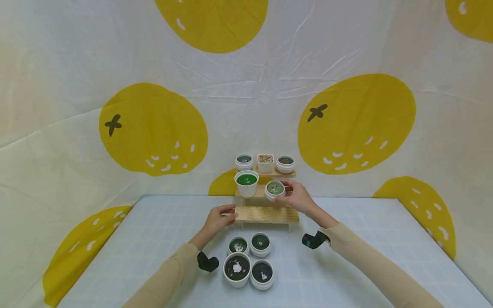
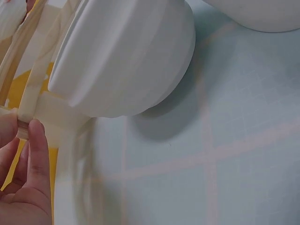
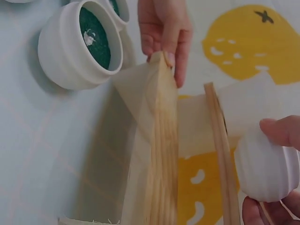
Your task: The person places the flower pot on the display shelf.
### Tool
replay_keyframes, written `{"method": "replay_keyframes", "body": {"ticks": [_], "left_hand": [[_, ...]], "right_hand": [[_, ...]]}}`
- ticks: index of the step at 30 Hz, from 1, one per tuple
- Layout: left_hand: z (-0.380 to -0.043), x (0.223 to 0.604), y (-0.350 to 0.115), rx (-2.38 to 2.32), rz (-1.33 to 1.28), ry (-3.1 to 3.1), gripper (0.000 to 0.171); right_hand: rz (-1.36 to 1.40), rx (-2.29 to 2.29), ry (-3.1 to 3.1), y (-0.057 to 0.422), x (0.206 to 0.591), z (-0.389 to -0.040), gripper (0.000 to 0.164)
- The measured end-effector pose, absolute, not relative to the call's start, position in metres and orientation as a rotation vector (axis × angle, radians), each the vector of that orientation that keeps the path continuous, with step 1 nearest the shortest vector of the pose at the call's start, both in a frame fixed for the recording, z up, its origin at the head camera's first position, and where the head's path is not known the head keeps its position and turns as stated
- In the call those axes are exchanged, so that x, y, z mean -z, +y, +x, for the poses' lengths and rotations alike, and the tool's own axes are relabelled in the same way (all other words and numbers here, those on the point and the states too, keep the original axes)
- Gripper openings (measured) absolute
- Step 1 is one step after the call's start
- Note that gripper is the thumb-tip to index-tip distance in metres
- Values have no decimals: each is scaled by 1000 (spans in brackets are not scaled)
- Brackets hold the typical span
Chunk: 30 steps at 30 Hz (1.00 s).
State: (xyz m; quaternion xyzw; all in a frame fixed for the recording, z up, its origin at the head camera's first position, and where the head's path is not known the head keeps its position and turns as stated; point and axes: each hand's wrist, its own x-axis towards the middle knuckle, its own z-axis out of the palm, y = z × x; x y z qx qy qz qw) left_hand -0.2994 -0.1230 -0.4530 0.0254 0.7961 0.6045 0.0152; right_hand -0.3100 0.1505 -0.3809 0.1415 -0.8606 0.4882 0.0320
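A three-tier wooden stand, with its lowest shelf (image 1: 266, 214) in front, is at the middle of the table's far side. My left hand (image 1: 219, 219) pinches the left end of that shelf between thumb and fingers, as the left wrist view also shows. In my right hand (image 1: 300, 198) is a small white pot (image 1: 275, 188) with a green filling, held by its side at the right of the middle shelf (image 1: 252, 193). Whether its base touches the shelf, I cannot tell. To its left on the middle shelf stands a taller white cup (image 1: 246, 184) with a bright green filling.
On the top shelf (image 1: 274, 173) stand a round pot (image 1: 244, 161), a square pot (image 1: 265, 163) of pebbles and another round pot (image 1: 286, 164). Several white pots (image 1: 236, 269) with dark fillings cluster in front of the stand. Behind hangs a fruit-printed cloth (image 1: 250, 115).
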Motion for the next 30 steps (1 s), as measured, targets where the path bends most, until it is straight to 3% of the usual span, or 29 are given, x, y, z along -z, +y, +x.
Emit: {"method": "replay_keyframes", "body": {"ticks": [30], "left_hand": [[-295, 456, -121, -1943, 121, 2482, 38]], "right_hand": [[354, -1640, -2555, 142, 387, -321, 62]]}}
